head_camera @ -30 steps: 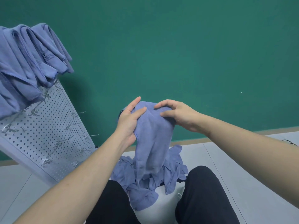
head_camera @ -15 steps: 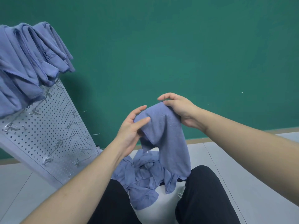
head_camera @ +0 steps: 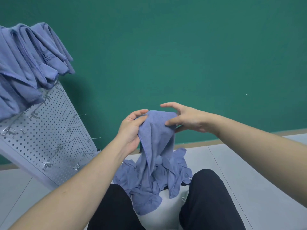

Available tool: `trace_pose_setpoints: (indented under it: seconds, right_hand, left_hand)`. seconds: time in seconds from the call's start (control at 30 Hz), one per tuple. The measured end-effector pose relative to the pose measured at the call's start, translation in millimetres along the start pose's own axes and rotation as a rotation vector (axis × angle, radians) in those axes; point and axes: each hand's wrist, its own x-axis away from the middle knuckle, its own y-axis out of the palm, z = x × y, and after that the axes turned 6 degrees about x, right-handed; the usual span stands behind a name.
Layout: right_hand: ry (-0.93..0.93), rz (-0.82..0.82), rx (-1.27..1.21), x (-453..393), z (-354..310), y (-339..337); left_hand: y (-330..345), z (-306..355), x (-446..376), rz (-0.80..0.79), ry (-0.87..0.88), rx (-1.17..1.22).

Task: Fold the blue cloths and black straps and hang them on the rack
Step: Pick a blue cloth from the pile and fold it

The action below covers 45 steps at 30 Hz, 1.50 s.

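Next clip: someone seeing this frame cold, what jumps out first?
At centre, both hands hold up a blue cloth against the green wall: the left hand grips its left side, the right hand pinches its top right edge. Below it, a heap of loose blue cloths lies between the person's knees. At upper left, folded blue cloths hang over the top of a tilted perforated metal rack.

The raised cloth (head_camera: 156,130) is soft, matt blue fabric with a fine nap and a stitched hem (the hung cloths (head_camera: 28,63) look alike). The rack (head_camera: 49,130) is perforated grey metal with shiny wire hooks (head_camera: 79,115); the wall (head_camera: 182,47) is matt green.
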Motion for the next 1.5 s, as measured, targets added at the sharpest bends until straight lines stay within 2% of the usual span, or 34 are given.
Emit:
trace_pose_setpoints:
  seconds: [0.13,0.23,0.33,0.43,0.53,0.73,0.83,0.93,1.0,1.17,1.33,1.5]
  right_hand:
    - [0.031,0.171,0.039,-5.0,1.0,2.7]
    - [0.058,0.166,-0.111,-6.8,-2.0,6.8]
    - [0.098,0.182,-0.303,-9.1,-4.9,11.8]
    - [0.164,0.115,-0.433,-7.9,-6.7,9.5]
    - [0.190,0.029,-0.441,-5.3,-4.9,4.8]
    - [0.156,0.150,-0.222,-7.7,-1.9,9.0]
    - [0.121,0.195,-0.270,-10.4,-2.7,14.0]
    - [0.115,0.155,-0.484,-11.0,-4.5,9.9]
    - [0.114,0.114,-0.541,-9.2,-4.2,3.9]
    - [0.161,0.129,-0.289,-3.7,-3.0,0.8]
    - [0.159,0.105,-0.444,-6.4,-0.4,-1.9]
    - [0.162,0.109,-0.312,-5.5,1.6,-4.1]
  left_hand:
    - [-7.4,6.1,1.9,-0.014,0.058,-0.292]
    - [-11.4,9.5,-1.9,0.002,0.093,-0.449]
    - [-12.8,12.8,-6.0,-0.002,0.107,-0.505]
    - [-14.3,15.1,-9.9,0.030,0.095,-0.494]
    - [-16.0,16.3,-12.9,0.055,0.036,-0.449]
    - [-16.4,14.6,-11.3,0.079,-0.102,-0.524]
    - [-14.1,18.3,-7.6,0.005,-0.222,-0.426]
    - [-17.3,20.6,-4.9,-0.135,-0.276,-0.316]
    - [-19.6,18.9,-5.5,-0.147,-0.257,-0.304]
    - [-18.3,15.6,-8.6,-0.064,-0.166,-0.301]
    - [-14.2,15.3,-8.6,-0.031,-0.126,-0.203]
    - [-19.4,16.9,-9.5,-0.006,-0.100,-0.293]
